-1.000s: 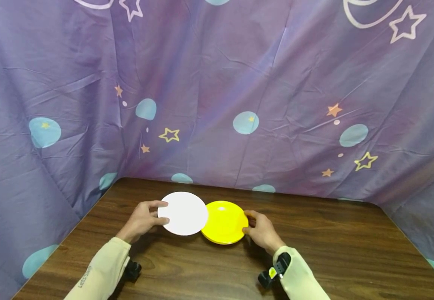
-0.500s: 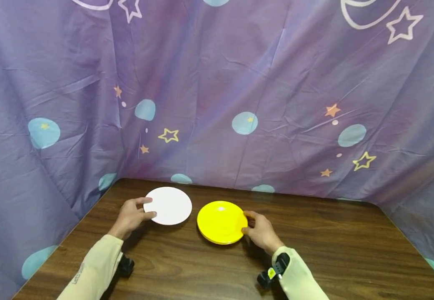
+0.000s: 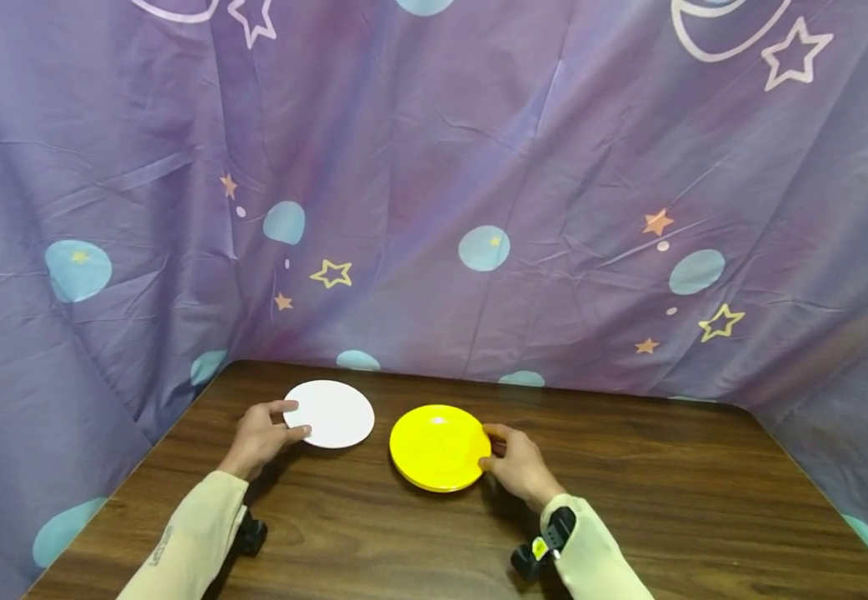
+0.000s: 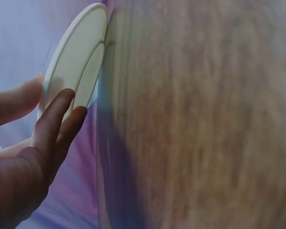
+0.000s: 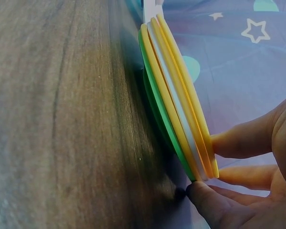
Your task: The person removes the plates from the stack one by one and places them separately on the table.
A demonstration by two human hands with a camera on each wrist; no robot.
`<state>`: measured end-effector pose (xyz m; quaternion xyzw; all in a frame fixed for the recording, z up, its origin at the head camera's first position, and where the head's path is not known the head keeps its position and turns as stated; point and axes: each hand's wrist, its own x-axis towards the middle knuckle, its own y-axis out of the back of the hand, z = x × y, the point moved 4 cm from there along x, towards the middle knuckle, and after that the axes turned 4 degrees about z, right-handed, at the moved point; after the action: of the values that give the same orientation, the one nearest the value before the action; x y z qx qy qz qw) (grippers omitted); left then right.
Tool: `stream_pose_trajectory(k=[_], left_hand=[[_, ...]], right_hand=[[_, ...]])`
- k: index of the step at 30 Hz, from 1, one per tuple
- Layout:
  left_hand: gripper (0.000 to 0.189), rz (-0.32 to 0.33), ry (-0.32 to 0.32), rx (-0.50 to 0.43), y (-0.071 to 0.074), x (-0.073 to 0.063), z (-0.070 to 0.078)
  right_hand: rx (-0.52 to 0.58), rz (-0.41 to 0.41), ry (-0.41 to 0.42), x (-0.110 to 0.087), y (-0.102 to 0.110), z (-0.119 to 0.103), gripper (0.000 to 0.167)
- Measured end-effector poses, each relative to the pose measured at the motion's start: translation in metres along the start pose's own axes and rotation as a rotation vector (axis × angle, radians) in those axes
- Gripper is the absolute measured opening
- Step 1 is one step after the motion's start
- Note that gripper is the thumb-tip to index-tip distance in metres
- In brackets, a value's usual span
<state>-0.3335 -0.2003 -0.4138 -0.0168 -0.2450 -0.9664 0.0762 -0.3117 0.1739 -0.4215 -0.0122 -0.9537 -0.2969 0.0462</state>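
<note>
A white plate [image 3: 332,414] is pinched at its left rim by my left hand [image 3: 257,433], at the left of the table. In the left wrist view, the underside of this plate [image 4: 76,52] and its foot ring show, with fingers beneath and the thumb over the rim. My right hand [image 3: 520,467] grips the right rim of a stack of plates, whose top is a yellow plate [image 3: 437,448]. From the side, the right wrist view shows several layers in it, among them a white plate [image 5: 179,107] and, lowest, a green plate [image 5: 159,109].
The brown wooden table [image 3: 419,542] runs back to a purple curtain [image 3: 419,167] printed with stars and planets. Black wrist cameras hang under both forearms, the left wrist camera [image 3: 251,533] and the right wrist camera [image 3: 530,562], close above the tabletop.
My left hand has carried the white plate leftward, from overlapping the yellow plate to a spot apart from it. The right hand stays on the stack almost unmoved.
</note>
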Motion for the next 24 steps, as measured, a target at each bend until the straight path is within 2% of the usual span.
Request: stream_pose_trajectory(k=[4, 8, 13, 19, 24], left_hand=[[0.061, -0.016, -0.022, 0.014, -0.003, 0.003, 0.000], [0.065, -0.066, -0.057, -0.007, -0.007, 0.006, 0.001], [0.068, -0.107, -0.063, 0.015, -0.008, 0.009, 0.002], [0.064, -0.105, -0.062, 0.107, -0.006, 0.013, 0.002], [0.060, -0.080, -0.100, 0.172, -0.005, 0.015, 0.004]], right_hand=[[0.000, -0.004, -0.003, 0.000, 0.000, -0.001, 0.057], [-0.001, -0.002, -0.001, -0.001, 0.000, -0.002, 0.056], [0.001, 0.006, 0.014, 0.000, -0.001, -0.001, 0.056], [0.014, 0.011, 0.024, -0.001, -0.003, 0.001, 0.057], [0.010, 0.005, 0.021, -0.001, -0.001, 0.000, 0.057]])
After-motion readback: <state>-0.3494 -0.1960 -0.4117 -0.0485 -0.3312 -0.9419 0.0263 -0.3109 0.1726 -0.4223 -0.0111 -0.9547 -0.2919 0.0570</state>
